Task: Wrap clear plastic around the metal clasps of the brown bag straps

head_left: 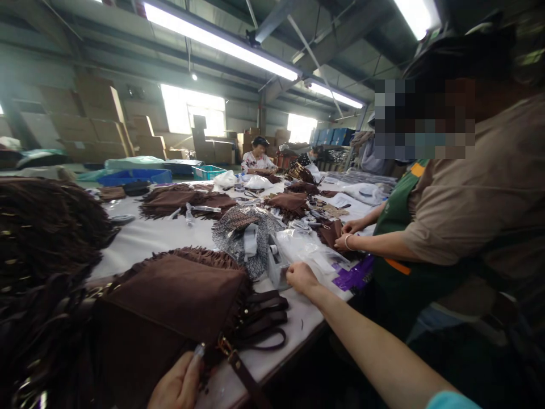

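Observation:
My left hand (pixel 179 382) is closed at the near edge of a dark brown fringed bag (pixel 179 289), pinching a small shiny, whitish piece (pixel 199 350) whose kind I cannot make out. A strap (pixel 247 378) with a gold-coloured clasp hangs from the bag's right corner, beside looped dark straps (pixel 268 318). My right hand (pixel 303 278) reaches across the table, its fingers curled against a grey box-like holder (pixel 276 266), perhaps a tape dispenser. Whatever those fingertips hold is hidden. Clear plastic bags (pixel 304 247) lie just behind that hand.
Fringed brown bags form a tall pile (pixel 46 227) at left. More brown bags (pixel 187 201) and a speckled grey cloth (pixel 230 230) cover the white table (pixel 140 241). A co-worker in a green apron (pixel 395 210) handles a brown piece at right. Blue trays (pixel 136 177) stand farther back.

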`<action>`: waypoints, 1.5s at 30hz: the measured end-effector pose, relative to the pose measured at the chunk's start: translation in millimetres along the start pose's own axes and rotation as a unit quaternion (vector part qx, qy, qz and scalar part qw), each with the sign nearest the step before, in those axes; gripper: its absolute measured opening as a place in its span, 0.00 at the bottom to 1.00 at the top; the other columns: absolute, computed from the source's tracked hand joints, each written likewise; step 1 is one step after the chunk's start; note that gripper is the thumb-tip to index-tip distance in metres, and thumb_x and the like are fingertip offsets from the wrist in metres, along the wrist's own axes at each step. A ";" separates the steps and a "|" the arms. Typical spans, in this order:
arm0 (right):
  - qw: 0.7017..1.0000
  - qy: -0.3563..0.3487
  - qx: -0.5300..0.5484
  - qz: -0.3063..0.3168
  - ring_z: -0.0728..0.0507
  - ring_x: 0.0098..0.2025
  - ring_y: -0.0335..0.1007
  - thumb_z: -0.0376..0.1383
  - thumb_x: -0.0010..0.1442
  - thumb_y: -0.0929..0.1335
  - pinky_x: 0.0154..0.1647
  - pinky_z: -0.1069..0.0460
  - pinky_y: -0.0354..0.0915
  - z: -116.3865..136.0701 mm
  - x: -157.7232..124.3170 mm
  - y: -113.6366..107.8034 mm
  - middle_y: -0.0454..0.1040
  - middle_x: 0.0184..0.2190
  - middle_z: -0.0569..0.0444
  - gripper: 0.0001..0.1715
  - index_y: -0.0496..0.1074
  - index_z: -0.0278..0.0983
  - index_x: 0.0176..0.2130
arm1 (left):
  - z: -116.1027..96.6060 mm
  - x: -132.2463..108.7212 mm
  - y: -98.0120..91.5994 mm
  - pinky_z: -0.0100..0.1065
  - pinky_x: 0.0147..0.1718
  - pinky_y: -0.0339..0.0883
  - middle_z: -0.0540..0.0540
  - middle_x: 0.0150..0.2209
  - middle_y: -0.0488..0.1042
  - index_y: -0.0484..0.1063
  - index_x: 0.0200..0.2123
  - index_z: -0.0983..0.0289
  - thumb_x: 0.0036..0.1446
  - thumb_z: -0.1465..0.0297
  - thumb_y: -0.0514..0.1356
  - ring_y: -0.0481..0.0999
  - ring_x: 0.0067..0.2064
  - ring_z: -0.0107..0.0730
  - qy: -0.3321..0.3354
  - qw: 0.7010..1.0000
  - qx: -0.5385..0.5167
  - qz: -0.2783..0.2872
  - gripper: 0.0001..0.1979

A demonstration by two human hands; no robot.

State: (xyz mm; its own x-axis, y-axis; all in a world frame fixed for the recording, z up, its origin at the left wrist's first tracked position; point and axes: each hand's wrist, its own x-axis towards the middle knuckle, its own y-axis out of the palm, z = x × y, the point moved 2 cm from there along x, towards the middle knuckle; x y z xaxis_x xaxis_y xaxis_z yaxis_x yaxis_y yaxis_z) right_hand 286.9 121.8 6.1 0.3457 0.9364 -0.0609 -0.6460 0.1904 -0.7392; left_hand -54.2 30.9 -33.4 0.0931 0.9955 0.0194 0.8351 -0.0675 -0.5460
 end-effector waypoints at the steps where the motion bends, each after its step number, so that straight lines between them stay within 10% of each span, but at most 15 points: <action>1: 1.000 -0.011 -0.021 -0.006 0.45 0.32 0.72 0.25 0.50 0.66 0.30 0.55 0.59 2.4 -0.1 -2.9 0.77 0.27 0.45 0.08 0.73 0.32 0.23 | -3.6 -3.2 0.0 0.32 0.29 0.61 0.50 0.23 0.69 0.68 0.23 0.58 0.55 0.43 0.48 0.68 0.28 0.36 0.005 1.000 0.003 -0.006 0.26; 7: 0.990 -0.100 -0.064 0.070 0.45 0.32 0.70 0.28 0.54 0.65 0.33 0.53 0.59 24.3 -48.2 -1.1 0.77 0.26 0.46 0.11 0.75 0.32 0.24 | -12.7 -15.8 0.3 0.33 0.29 0.56 0.50 0.23 0.66 0.64 0.25 0.59 0.63 0.57 0.48 0.66 0.26 0.33 0.028 0.999 0.028 -0.008 0.17; 13: 0.925 -0.148 0.174 0.304 0.53 0.17 0.55 0.35 0.55 0.65 0.19 0.58 0.50 86.0 -134.0 64.1 0.74 0.19 0.56 0.13 0.76 0.34 0.24 | -8.9 -22.6 3.0 0.34 0.31 0.59 0.55 0.30 0.73 0.67 0.32 0.60 0.66 0.62 0.44 0.72 0.31 0.36 0.058 0.988 0.139 -0.023 0.16; 24: 0.959 -0.118 0.051 0.251 0.50 0.18 0.66 0.32 0.46 0.65 0.19 0.58 0.55 123.9 -138.0 118.8 0.74 0.15 0.53 0.12 0.76 0.34 0.19 | 1.0 -32.3 6.6 0.36 0.23 0.64 0.54 0.30 0.74 0.68 0.36 0.62 0.63 0.74 0.50 0.76 0.27 0.41 0.140 0.904 0.396 -0.087 0.08; 28: 0.963 -0.116 0.015 0.244 0.49 0.18 0.67 0.31 0.45 0.64 0.17 0.57 0.54 123.3 -135.5 124.3 0.74 0.15 0.53 0.12 0.77 0.34 0.19 | 5.8 -34.0 7.1 0.35 0.21 0.65 0.56 0.30 0.75 0.63 0.54 0.72 0.62 0.72 0.53 0.76 0.25 0.38 0.205 0.874 0.404 -0.174 0.17; 32: 0.965 -0.113 0.041 0.232 0.49 0.18 0.66 0.33 0.46 0.65 0.17 0.57 0.53 119.0 -137.3 127.7 0.74 0.15 0.52 0.12 0.75 0.34 0.18 | 5.0 -34.4 4.7 0.34 0.25 0.64 0.56 0.32 0.75 0.65 0.53 0.68 0.61 0.76 0.52 0.75 0.29 0.38 0.209 0.882 0.403 -0.129 0.17; 39: 0.947 -0.024 0.207 0.246 0.51 0.15 0.63 0.31 0.49 0.64 0.17 0.57 0.56 98.6 -155.1 136.2 0.74 0.18 0.54 0.09 0.74 0.33 0.24 | -0.8 -24.1 -3.6 0.35 0.30 0.57 0.57 0.28 0.72 0.70 0.27 0.63 0.61 0.68 0.53 0.68 0.30 0.37 0.009 0.998 0.053 -0.027 0.12; 45: 0.961 -0.069 0.198 0.179 0.49 0.23 0.71 0.35 0.52 0.66 0.23 0.57 0.60 92.0 -161.7 133.2 0.78 0.22 0.51 0.10 0.76 0.34 0.25 | -5.3 -26.5 7.1 0.28 0.18 0.46 0.42 0.17 0.52 0.65 0.26 0.62 0.59 0.55 0.52 0.49 0.17 0.23 -0.167 0.949 -0.257 0.068 0.18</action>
State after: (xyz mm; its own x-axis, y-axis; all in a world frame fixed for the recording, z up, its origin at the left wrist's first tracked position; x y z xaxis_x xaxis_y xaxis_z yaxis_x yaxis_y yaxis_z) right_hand 82.4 22.9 -20.8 -0.0233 0.9878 -0.1541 -0.9242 -0.0800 -0.3733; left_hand -47.9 3.7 -33.3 0.1137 0.9348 -0.3365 0.9899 -0.1355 -0.0417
